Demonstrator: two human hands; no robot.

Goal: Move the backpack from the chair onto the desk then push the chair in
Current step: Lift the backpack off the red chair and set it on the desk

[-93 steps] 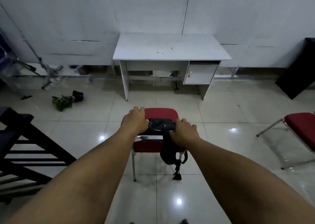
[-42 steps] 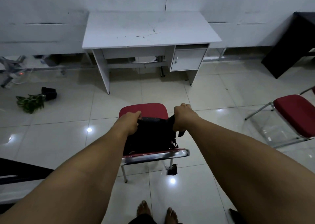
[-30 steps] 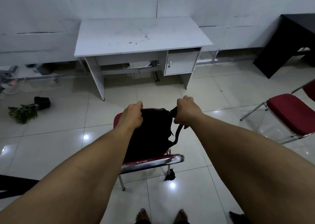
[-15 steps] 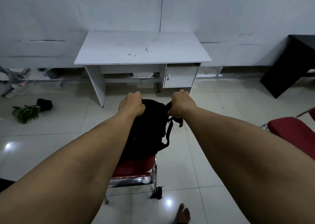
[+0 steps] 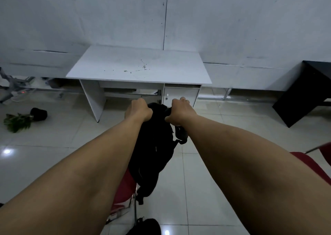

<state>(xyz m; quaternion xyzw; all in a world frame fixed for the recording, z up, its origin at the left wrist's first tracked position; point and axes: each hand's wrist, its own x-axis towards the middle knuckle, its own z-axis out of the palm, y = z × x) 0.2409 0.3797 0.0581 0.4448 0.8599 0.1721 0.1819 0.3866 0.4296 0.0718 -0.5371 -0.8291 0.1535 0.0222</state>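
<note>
Both hands are fisted around the top of the black backpack [image 5: 152, 150]: left hand [image 5: 138, 110], right hand [image 5: 179, 112]. It hangs between the forearms, above the red chair [image 5: 123, 190]; the white desk [image 5: 139, 66] stands beyond the knuckles.

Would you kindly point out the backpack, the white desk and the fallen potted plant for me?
backpack [image 5: 152, 150]: head view, on the middle of its black front panel.
white desk [image 5: 125, 66]: head view, on a bare part of the desktop.
potted plant [image 5: 38, 114]: head view, on its black pot, lying on the floor.
</note>
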